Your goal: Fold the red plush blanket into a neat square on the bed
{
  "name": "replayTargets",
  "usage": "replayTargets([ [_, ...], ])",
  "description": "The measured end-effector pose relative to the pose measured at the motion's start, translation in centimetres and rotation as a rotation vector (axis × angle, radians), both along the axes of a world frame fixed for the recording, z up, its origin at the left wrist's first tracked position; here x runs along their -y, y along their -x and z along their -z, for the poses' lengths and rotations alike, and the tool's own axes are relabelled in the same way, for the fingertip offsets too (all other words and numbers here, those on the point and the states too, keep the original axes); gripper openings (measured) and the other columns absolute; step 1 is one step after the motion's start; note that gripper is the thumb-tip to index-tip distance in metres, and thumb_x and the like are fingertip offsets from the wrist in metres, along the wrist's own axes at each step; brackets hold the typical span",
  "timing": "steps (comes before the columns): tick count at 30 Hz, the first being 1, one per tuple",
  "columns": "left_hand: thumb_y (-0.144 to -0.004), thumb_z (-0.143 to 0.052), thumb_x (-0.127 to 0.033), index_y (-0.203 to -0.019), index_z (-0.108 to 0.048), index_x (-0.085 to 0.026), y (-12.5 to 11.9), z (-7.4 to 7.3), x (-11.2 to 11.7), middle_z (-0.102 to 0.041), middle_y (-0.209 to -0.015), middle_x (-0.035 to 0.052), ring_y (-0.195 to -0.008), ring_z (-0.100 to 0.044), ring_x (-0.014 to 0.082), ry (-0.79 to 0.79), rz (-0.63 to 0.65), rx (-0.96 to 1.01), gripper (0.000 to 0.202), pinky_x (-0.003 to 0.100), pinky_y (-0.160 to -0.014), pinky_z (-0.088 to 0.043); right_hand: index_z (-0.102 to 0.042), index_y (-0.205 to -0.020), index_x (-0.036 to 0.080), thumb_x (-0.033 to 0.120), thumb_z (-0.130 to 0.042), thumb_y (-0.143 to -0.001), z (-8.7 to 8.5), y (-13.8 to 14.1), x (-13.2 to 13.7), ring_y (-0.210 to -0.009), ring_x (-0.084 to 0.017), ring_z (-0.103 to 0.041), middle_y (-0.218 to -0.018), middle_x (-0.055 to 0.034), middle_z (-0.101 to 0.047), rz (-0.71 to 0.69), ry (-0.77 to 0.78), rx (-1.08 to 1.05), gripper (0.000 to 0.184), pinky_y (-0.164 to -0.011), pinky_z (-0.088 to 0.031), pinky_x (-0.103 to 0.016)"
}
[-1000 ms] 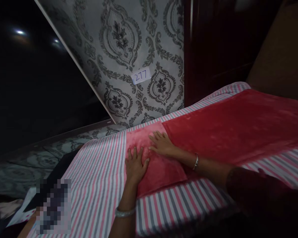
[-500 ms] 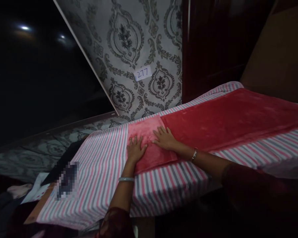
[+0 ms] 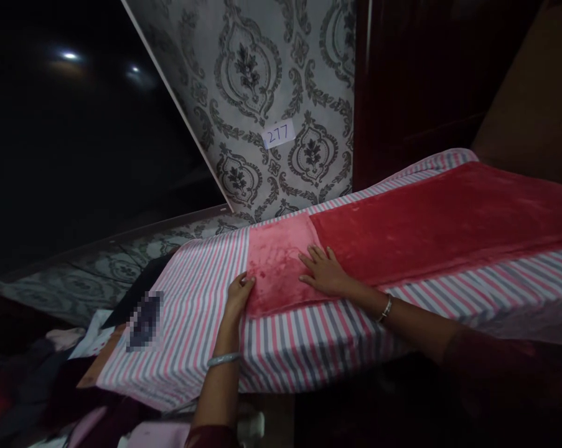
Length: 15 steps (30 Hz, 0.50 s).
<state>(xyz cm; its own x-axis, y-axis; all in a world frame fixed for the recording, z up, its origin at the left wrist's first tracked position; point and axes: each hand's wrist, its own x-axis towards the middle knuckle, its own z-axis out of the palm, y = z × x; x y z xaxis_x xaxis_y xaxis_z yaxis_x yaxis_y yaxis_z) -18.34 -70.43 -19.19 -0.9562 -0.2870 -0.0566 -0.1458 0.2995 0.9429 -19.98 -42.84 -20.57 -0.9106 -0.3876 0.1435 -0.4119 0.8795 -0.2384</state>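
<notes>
A red plush cloth [image 3: 430, 218] lies along a table covered with a pink, grey and white striped sheet [image 3: 201, 292]. Its left end is folded over and shows a paler pink panel [image 3: 281, 261]. My right hand [image 3: 325, 272] rests flat on the seam between the pink panel and the darker red, fingers spread. My left hand [image 3: 238, 295] sits at the panel's lower left corner with the fingers curled around the cloth's edge. Both wrists wear a bangle.
A patterned grey wall [image 3: 262, 106] carries a small label reading 277 [image 3: 278, 134]. A dark wooden cabinet [image 3: 411, 81] stands behind the table. Loose clothes and a blurred patch [image 3: 145, 320] lie at the table's left end. The left side is dark.
My left hand slid from flat on the pink panel down to its lower left corner and curled onto the edge. My right hand shifted slightly right. The view pulled back.
</notes>
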Motion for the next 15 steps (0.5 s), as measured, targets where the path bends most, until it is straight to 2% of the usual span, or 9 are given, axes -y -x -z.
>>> replayTargets([
  [4,-0.067,-0.081,-0.043,-0.102,-0.066,-0.013,-0.9,-0.5,-0.2,-0.075,-0.088,0.0111,-0.086,-0.073,0.0251,-0.196,0.117,0.036,0.049,0.038,-0.082,-0.059,-0.030,-0.158,0.018,0.063,-0.062,-0.085,0.0,-2.7,1.4,-0.150,-0.040,-0.018,-0.161,-0.0230,-0.024,-0.107,0.036,-0.048,0.091,-0.119,-0.016,-0.058],
  [6,-0.061,-0.085,-0.042,-0.101,-0.066,-0.013,-0.9,-0.9,-0.3,-0.076,-0.088,0.0117,-0.086,-0.074,0.0261,-0.320,0.146,0.027,0.053,0.039,-0.083,-0.059,-0.028,-0.159,0.020,0.057,-0.071,-0.079,0.3,-3.7,2.0,-0.150,-0.041,-0.015,-0.163,-0.0219,-0.019,-0.144,0.063,-0.062,0.099,-0.119,-0.020,-0.058],
  [8,-0.056,-0.088,-0.037,-0.103,-0.065,-0.014,-0.7,-1.3,-0.3,-0.076,-0.090,0.0114,-0.087,-0.074,0.0266,-0.448,0.158,0.008,0.057,0.038,-0.083,-0.059,-0.027,-0.159,0.020,0.046,-0.076,-0.077,0.7,-4.1,2.5,-0.150,-0.042,-0.016,-0.163,-0.0213,-0.019,-0.146,0.070,-0.072,0.099,-0.118,-0.023,-0.057],
  [12,-0.056,-0.087,-0.035,-0.106,-0.063,-0.014,0.1,-1.3,0.3,-0.076,-0.094,0.0108,-0.091,-0.073,0.0260,-0.510,0.145,0.028,0.059,0.036,-0.081,-0.058,-0.031,-0.158,0.021,0.016,-0.064,-0.081,1.8,-3.7,2.4,-0.146,-0.037,-0.031,-0.158,-0.0193,-0.034,-0.139,0.042,-0.117,0.084,-0.116,-0.033,-0.052],
  [15,-0.058,-0.087,-0.038,-0.106,-0.062,-0.014,1.2,-1.0,0.9,-0.075,-0.093,0.0117,-0.092,-0.072,0.0255,-0.479,0.116,0.056,0.060,0.034,-0.078,-0.057,-0.036,-0.156,0.022,0.004,-0.050,-0.084,2.8,-3.4,2.0,-0.143,-0.034,-0.038,-0.154,-0.0185,-0.041,-0.159,0.028,-0.199,0.075,-0.113,-0.038,-0.050],
])
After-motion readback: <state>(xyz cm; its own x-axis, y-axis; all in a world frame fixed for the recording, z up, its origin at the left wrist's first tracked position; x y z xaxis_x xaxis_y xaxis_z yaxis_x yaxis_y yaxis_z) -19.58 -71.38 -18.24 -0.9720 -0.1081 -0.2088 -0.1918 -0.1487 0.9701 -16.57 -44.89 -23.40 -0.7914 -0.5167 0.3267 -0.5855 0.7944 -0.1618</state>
